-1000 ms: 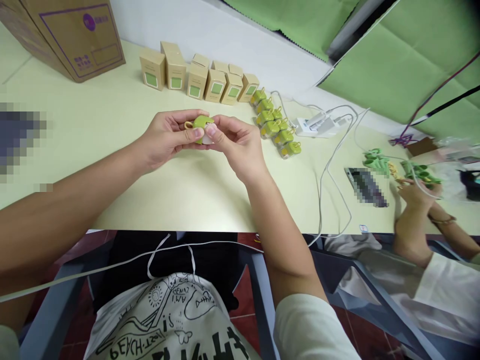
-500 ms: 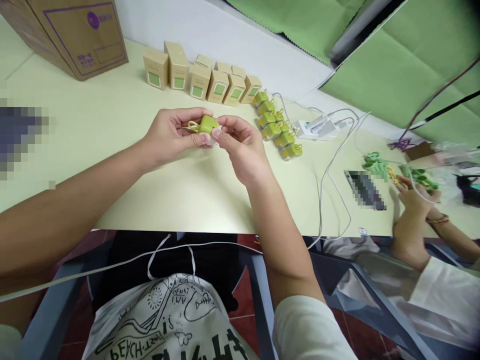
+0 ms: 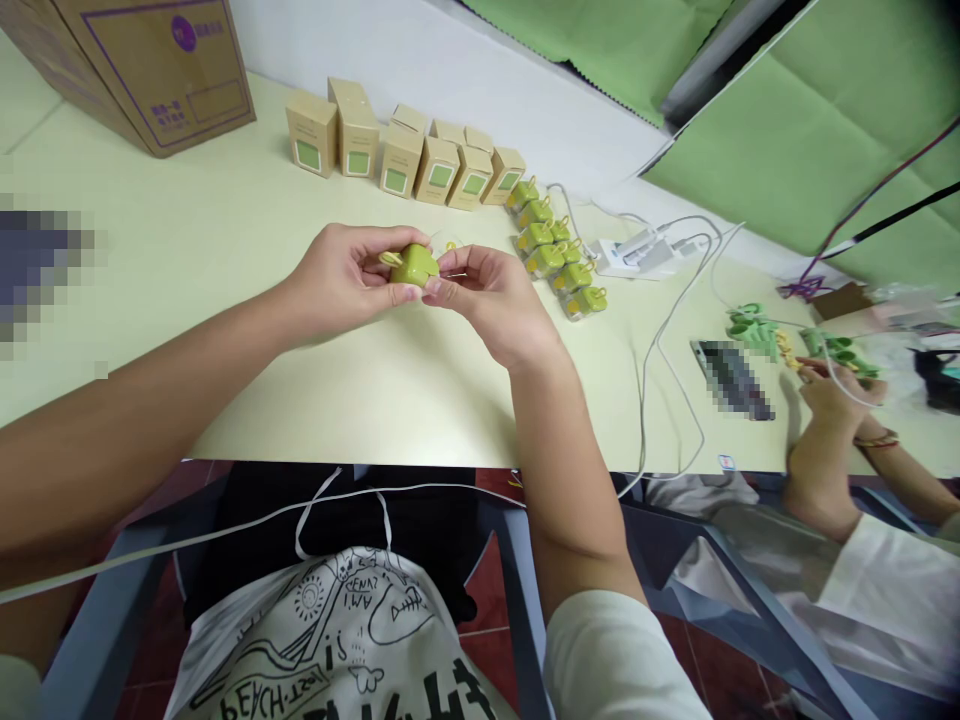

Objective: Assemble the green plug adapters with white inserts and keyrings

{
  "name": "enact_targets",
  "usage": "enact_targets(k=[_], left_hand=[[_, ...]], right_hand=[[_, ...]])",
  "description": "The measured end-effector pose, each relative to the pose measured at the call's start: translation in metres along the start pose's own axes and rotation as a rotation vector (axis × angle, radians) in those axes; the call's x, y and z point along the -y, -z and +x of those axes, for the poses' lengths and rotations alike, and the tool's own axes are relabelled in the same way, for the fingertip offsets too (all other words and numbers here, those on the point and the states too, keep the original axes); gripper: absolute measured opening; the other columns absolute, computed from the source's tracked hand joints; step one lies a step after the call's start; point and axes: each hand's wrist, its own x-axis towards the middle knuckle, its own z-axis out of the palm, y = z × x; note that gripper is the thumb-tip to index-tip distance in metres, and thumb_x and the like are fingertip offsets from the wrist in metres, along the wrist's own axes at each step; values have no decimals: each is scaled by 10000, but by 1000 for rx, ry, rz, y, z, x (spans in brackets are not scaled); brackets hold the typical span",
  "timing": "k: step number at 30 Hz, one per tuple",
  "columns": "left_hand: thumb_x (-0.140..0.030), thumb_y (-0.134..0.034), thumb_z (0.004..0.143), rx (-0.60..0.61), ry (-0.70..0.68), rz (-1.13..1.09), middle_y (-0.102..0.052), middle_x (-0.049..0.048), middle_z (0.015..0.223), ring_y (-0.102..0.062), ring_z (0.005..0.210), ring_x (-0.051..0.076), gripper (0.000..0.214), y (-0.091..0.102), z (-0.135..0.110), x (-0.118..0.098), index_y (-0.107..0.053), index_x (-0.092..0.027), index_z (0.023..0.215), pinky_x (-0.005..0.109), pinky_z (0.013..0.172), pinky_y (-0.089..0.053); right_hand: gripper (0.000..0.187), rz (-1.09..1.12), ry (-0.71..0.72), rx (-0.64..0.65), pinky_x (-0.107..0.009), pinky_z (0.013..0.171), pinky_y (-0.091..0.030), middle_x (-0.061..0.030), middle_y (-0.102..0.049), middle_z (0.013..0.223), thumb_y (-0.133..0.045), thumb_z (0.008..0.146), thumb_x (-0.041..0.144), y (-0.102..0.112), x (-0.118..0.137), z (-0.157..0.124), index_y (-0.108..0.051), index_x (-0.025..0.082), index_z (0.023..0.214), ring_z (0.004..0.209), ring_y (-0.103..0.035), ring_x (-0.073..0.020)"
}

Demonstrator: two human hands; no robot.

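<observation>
Both hands sit slightly lower, and the small green plastic cube (image 3: 414, 266) with its yellow loop has turned. The left hand (image 3: 337, 280) and right hand (image 3: 491, 300) pinch it from 2 sides just above the cream table (image 3: 225, 230). A firm left hold with light right fingertips seems best.

A large cardboard box (image 3: 150, 70) stands at the far left of the table (image 3: 225, 250), a row of small tan boxes (image 3: 409, 160) near it. Green plugs (image 3: 559, 258) sit in a double row beside a white power strip (image 3: 637, 255) with trailing cables (image 3: 660, 340).
</observation>
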Motion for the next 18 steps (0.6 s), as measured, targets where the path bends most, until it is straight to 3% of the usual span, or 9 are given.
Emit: enact_targets(k=[12, 18], left_hand=[[-314, -1110, 831, 14, 89, -31, -927, 72, 1364, -919, 1311, 419, 463, 0, -3, -6, -974, -263, 1270, 634, 1278, -753], [-340, -1111, 830, 27, 78, -48, -938, 60, 1370, -930, 1290, 392, 460, 1, -4, -6, -974, -276, 1264, 609, 1267, -765]], right_hand=[[787, 69, -28, 67, -468, 1079, -789, 0, -766, 1009, -1217, 652, 756, 0, 6, -1, -693, 263, 969, 997, -785, -201], [842, 42, -14, 98, -478, 1037, -806, 3, -738, 998, -1184, 631, 846, 2, 8, 1, -661, 281, 972, 982, -769, -207]])
